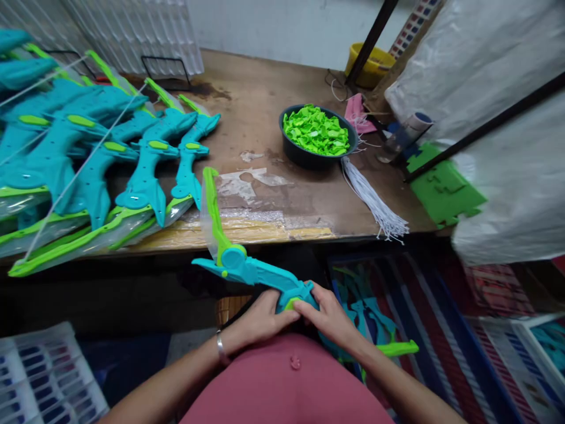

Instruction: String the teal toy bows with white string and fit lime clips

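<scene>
A teal and green toy bow (247, 268) lies across my lap, below the table's front edge. My left hand (260, 318) curls its fingers round the bow's teal grip from the left. From the right, my right hand (329, 315) closes on the same grip, thumb on a small green piece at its middle. One green limb rises toward the table; the other green limb (397, 348) sticks out to the lower right.
Several finished teal bows (101, 159) lie stacked on the wooden table (256, 100) at left. A dark bowl (318, 154) of green plastic pieces, a bundle of white strings (375, 203), a green plate (441, 188). Crates with teal parts (547, 341) at right.
</scene>
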Demonstrator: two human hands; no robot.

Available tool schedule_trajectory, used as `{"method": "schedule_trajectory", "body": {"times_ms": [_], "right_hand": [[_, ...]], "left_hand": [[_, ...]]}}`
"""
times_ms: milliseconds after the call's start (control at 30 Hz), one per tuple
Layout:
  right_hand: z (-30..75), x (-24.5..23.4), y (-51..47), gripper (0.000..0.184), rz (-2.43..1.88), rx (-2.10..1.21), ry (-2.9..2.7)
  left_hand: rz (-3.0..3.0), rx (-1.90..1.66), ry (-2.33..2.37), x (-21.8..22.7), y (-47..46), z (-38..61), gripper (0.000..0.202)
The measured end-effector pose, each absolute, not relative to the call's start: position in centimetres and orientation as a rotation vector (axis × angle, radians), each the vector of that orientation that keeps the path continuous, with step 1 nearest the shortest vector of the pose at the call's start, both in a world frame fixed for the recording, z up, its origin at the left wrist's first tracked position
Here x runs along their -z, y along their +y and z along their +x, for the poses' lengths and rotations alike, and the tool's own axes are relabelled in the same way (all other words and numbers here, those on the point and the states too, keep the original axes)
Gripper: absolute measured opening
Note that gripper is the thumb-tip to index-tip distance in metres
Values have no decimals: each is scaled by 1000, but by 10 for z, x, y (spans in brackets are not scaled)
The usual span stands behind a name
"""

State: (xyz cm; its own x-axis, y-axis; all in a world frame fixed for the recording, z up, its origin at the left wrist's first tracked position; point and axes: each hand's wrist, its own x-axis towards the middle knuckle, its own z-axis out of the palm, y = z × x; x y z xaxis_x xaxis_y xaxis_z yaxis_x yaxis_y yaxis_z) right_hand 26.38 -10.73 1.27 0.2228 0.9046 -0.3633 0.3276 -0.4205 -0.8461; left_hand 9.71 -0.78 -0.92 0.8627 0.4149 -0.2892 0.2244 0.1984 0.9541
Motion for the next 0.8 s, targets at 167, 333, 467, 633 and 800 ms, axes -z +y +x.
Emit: {"method": "schedule_trajectory", "body": {"times_ms": [167,333,467,633,800], "right_hand": [[269,-42,-100,24,-1835,-890,-1097],[282,-60,-99,25,-1882,-844,-1078],[292,-59,-99,28,-1943,-870,-1025],[289,-63,-100,22,-1919,-926,-1042],[269,-72,-99,16,-2027,-734,-1299]], "left_hand": [[1096,-227,536,10,-1,102,57],[1073,-289,575,12,-6,103,52],[1478,-520,676,13,-11,96,34],[2336,-945,485,10,-5,97,64],[2592,-1030,544,3,-1,127,85]]}}
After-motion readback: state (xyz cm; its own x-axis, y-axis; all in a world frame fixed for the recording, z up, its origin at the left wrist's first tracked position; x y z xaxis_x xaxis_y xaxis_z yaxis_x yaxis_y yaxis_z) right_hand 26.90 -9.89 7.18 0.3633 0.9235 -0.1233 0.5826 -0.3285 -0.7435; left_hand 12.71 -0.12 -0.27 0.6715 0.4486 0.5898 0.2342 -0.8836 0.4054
